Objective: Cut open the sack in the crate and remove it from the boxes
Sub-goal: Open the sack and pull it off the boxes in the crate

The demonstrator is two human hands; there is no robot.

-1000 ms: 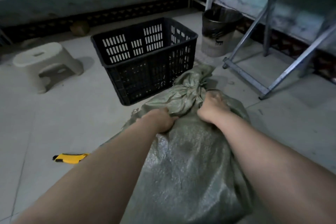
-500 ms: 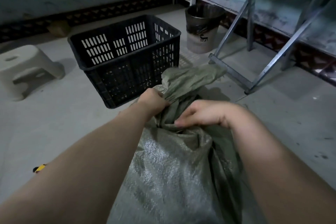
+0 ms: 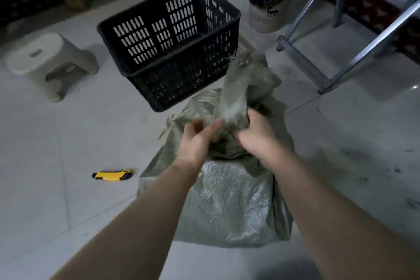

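A grey-green woven sack stands upright on the floor, boxy in shape, its loose neck sticking up toward the crate. My right hand grips the bunched fabric at the neck. Blurred by motion, my left hand is at the same bunch with its fingers spread on the fabric. The black slotted plastic crate sits empty just behind the sack. A yellow utility knife lies on the floor left of the sack, apart from both hands.
A low beige plastic stool stands at the left. A lined waste bin is behind the crate on the right. Metal table legs cross the floor at the right. The floor is pale tile.
The view has risen and tipped down, so the sack now stands upright below me. My left hand has loosened from a closed grip to spread fingers. The knife has come back fully into view.
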